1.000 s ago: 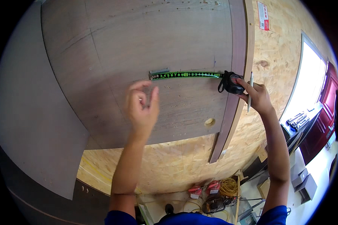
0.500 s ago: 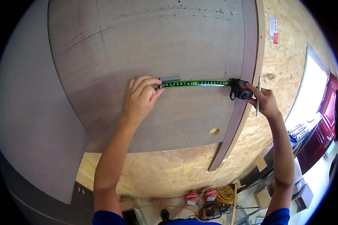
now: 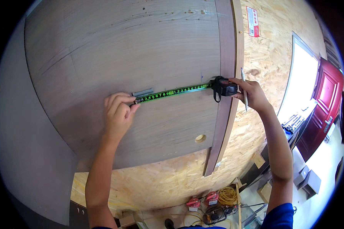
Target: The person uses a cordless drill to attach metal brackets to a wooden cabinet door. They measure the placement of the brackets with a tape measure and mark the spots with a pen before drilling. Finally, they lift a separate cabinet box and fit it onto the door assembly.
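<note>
A black tape measure with a wrist loop is gripped in my right hand, at the strip along the grey panel's right edge. A light pen-like stick is also tucked between that hand's fingers. From the case, a black blade with green markings runs leftward across the grey wood panel. Its end is pinched by the fingers of my left hand. Just above that end, a short grey strip lies against or sticks out from the panel; I cannot tell which.
A round hole pierces the panel at lower right. Beyond it stands a chipboard wall with a bright window and a red door. On the floor lie red tools, a coiled yellow cord and boxes.
The view has shifted, so panel, hands and tape appear farther left. The blade now slants, its left end lower. Both hands keep their grip.
</note>
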`<state>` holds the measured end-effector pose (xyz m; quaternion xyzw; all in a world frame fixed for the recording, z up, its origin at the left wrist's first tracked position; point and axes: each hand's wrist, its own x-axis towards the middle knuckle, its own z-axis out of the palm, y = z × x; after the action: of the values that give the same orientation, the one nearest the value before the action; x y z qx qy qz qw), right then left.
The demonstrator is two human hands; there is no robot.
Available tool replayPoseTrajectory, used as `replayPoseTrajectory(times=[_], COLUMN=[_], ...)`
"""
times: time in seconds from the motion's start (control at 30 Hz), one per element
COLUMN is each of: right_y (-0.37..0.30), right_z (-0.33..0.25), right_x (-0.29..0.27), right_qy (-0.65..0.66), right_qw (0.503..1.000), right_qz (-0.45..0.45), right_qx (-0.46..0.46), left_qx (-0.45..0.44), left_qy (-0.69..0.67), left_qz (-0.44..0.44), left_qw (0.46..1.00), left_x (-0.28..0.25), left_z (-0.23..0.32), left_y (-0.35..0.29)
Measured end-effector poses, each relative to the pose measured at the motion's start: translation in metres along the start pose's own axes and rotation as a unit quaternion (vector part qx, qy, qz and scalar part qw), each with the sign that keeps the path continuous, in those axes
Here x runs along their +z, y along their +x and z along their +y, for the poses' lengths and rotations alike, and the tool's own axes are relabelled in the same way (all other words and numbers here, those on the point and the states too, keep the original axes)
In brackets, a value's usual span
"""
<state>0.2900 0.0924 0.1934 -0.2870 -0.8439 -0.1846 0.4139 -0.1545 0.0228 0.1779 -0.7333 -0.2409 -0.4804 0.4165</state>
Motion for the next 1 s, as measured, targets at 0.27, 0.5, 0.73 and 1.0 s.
replayPoseTrajectory(times=[0.27, 0.5, 0.73, 1.0], right_y=[0.001, 0.0, -0.001, 0.0], right_z=[0.004, 0.009, 0.009, 0.017], right_x=[0.001, -0.001, 0.002, 0.006], right_qy=[0.015, 0.012, 0.007, 0.01], right_qw=[1.0, 1.0, 1.0, 0.999], right_qz=[-0.003, -0.014, -0.017, 0.006], right_qx=[-0.006, -0.007, 0.0, -0.042], left_qx=[0.017, 0.018, 0.025, 0.026], left_qy=[0.006, 0.035, 0.042, 0.036], left_qz=[0.007, 0.003, -0.006, -0.001], left_qw=[1.0, 0.999, 0.999, 0.999], left_x=[0.003, 0.0, -0.001, 0.001], left_z=[-0.003, 0.002, 0.0, 0.0], left_y=[-0.003, 0.001, -0.004, -0.005])
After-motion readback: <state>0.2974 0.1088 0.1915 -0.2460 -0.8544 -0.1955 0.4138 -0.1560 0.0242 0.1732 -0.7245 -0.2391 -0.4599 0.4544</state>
